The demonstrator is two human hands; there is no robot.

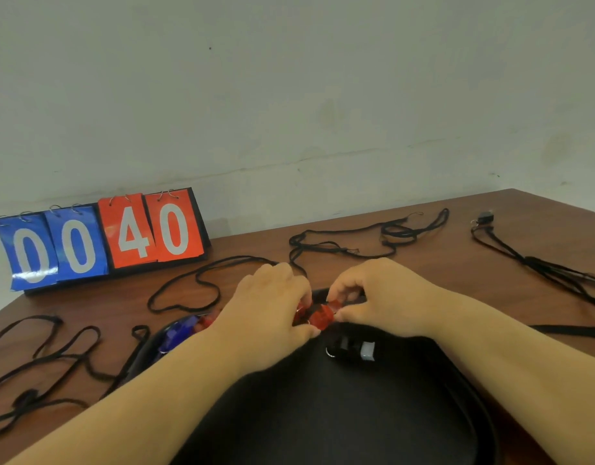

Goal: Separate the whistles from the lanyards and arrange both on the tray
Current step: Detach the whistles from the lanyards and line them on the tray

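Both hands meet over the far rim of a black tray. My left hand and my right hand pinch a red whistle between their fingertips. A black whistle with a white mouthpiece lies on the tray just below them. A blue whistle and a bit of another red one show at the tray's left rim, partly hidden by my left forearm. Black lanyards lie loose on the table: a tangle at the left, a loop and one behind the hands.
A flip scoreboard reading 00 and 40 stands at the back left against the wall. At the far right a small black whistle hangs on its lanyard. The brown table's right edge runs diagonally.
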